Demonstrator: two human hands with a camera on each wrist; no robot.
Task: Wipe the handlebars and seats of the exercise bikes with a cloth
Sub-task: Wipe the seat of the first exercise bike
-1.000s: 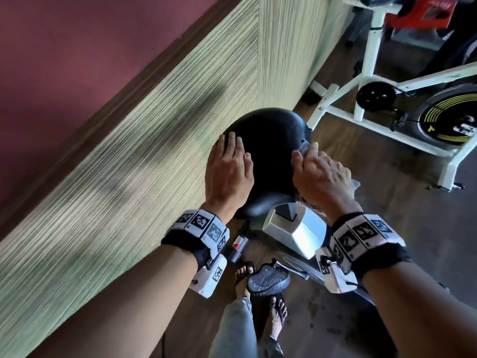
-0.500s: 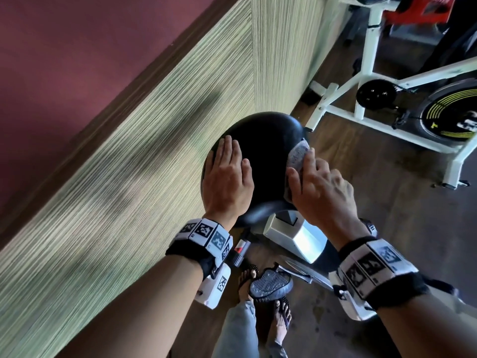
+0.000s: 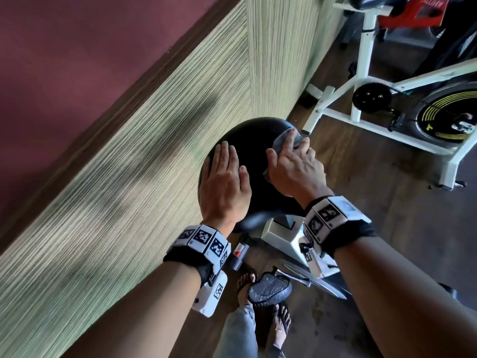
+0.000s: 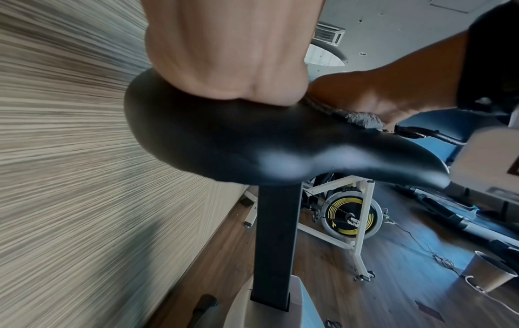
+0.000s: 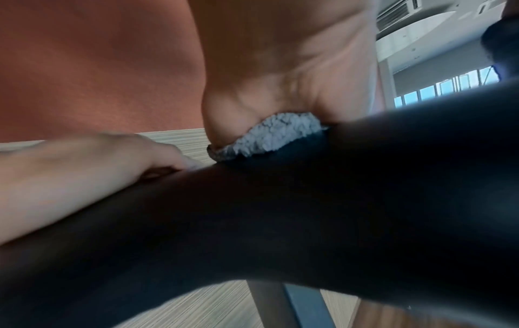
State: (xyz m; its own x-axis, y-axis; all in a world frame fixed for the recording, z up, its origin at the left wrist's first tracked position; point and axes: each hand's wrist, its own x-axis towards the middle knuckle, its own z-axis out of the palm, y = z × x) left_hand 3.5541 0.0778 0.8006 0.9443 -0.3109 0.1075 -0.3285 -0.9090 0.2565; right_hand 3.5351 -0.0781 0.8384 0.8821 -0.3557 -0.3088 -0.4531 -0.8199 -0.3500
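Note:
A black bike seat (image 3: 254, 143) (image 4: 224, 142) (image 5: 280, 222) stands on a black post (image 4: 276, 244) close to the striped wall. My left hand (image 3: 224, 177) lies flat on the seat's left side, fingers straight and together. My right hand (image 3: 294, 164) presses a grey fluffy cloth (image 3: 282, 139) (image 4: 362, 119) (image 5: 269, 135) flat onto the seat's right side, fingers spread over it. Most of the cloth is hidden under the palm.
The striped wall (image 3: 129, 202) runs close along the left. A white exercise bike (image 3: 366, 81) with a black and yellow flywheel (image 3: 449, 117) stands ahead right on the wooden floor. My sandalled feet (image 3: 258, 301) and a pedal (image 3: 269, 286) are below. A paper-brown bin (image 4: 488, 270) sits on the floor.
My right hand with the cloth has slid from the seat's right edge up onto its top, toward the far side. My left hand has stayed flat on the seat.

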